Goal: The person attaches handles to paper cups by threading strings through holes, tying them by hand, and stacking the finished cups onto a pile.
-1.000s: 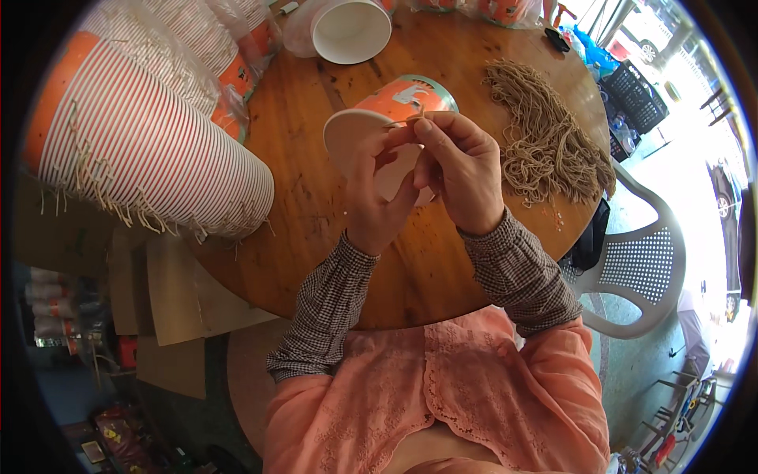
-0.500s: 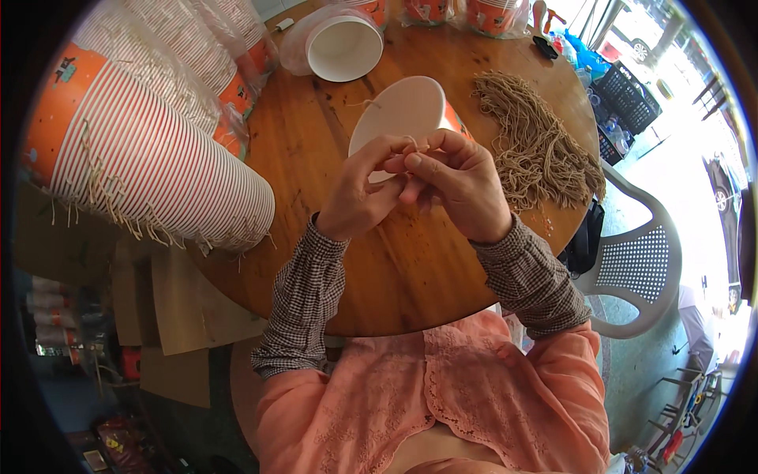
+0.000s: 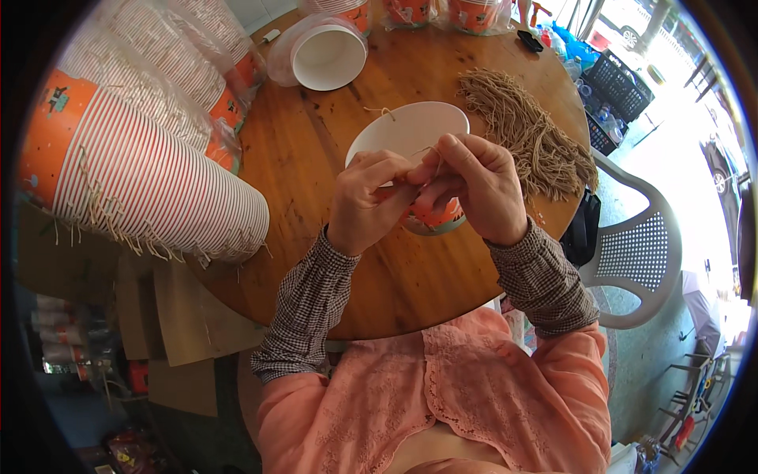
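Hiding part of the cup (image 3: pixel 410 130), the right hand (image 3: pixel 491 183) pinches string (image 3: pixel 438 161); whether the left hand (image 3: pixel 365 199) grips, I cannot tell. White inside, orange outside; tan loop (image 3: pixel 386 112) at eleven o'clock.

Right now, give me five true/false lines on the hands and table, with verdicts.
1. The left hand and right hand are far apart. False: their fingers come close together.
2. A piece of string shows at the rim of the white-lined cup. True.
3. The tan string bundle lies left of the hands. False: it lies to their right.
4. Both forearms are in checked sleeves. True.
5. The gray perforated chair is on the right. True.
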Available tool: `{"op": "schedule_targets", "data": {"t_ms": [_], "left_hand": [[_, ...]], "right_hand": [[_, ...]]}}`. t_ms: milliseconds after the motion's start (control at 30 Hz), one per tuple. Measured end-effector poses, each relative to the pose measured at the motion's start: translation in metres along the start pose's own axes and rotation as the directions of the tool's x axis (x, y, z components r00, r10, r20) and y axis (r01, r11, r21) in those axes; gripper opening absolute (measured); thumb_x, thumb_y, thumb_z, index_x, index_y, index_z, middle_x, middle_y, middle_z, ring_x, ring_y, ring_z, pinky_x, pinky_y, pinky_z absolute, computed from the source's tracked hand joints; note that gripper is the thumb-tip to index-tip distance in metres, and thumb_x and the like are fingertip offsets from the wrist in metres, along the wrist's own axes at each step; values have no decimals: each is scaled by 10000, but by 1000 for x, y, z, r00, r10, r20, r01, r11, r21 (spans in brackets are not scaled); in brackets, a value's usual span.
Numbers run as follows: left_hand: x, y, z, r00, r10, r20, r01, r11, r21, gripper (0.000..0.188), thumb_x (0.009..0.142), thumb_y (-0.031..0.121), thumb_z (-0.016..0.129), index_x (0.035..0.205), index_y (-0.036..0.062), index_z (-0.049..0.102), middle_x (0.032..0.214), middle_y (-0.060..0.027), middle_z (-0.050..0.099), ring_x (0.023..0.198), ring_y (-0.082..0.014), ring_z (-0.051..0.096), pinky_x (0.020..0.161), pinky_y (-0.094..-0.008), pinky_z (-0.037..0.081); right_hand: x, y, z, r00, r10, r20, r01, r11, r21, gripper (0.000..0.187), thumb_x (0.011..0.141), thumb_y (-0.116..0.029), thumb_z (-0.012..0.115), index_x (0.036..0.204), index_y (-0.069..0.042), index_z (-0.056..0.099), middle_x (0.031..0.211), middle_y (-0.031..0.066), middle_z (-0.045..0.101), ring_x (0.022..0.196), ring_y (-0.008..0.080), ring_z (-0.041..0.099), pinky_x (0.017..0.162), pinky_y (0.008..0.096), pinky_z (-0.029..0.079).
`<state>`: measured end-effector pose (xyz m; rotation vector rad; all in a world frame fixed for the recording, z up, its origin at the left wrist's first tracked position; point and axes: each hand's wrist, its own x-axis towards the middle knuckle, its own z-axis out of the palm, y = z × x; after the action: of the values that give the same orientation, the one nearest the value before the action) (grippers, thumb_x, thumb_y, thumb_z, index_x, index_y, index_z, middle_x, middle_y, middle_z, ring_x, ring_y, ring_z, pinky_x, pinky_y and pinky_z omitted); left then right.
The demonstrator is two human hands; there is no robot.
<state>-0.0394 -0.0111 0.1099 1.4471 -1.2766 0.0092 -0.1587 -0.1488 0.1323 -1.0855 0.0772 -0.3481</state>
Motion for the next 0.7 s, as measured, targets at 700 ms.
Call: {"op": "schedule_targets", "data": {"t_ms": [700], "left_hand": [[-8,15,-3,935,-333,120,354,879,-319,69,892,73,609,901,4,608,836,-27,652,777,-88,593,728,-244,478]], "right_hand": [[3,-10,-14,786,-583,204,427,274,-862,109,856,-89,663,815,12,654,693,94,597,586,163,558,540,275,439]]}}
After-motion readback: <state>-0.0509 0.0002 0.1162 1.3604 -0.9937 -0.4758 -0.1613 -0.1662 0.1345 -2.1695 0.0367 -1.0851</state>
